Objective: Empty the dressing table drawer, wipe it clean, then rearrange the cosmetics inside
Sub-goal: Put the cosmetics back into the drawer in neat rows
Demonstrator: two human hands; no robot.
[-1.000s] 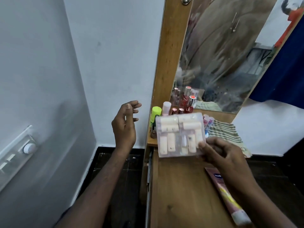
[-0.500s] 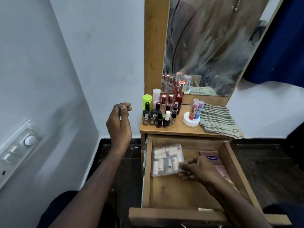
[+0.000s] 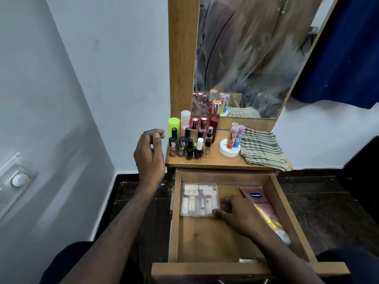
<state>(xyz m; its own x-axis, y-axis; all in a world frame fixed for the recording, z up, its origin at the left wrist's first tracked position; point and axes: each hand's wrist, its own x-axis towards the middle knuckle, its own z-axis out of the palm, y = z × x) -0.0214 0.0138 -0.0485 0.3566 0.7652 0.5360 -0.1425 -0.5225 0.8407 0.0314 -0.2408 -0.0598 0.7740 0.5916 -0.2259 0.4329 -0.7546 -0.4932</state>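
Observation:
The wooden drawer stands pulled out. A clear plastic case of small beige tubes lies flat in its back left corner. My right hand rests inside the drawer with its fingertips touching the case's right edge. A pink Vaseline tube lies along the drawer's right side, partly under my wrist. My left hand hovers to the left of the table top, fingers loosely curled, holding nothing. Nail polish bottles and taller bottles stand on the table top.
A white round stand with lip balm sticks and a folded striped cloth sit on the table top's right. The mirror rises behind. A wall switch panel is at the left. Dark floor surrounds the table.
My right hand brought the clear case down from in front of the mirror and laid it in the drawer's back left corner. The view pulled back and down. My left hand stayed raised.

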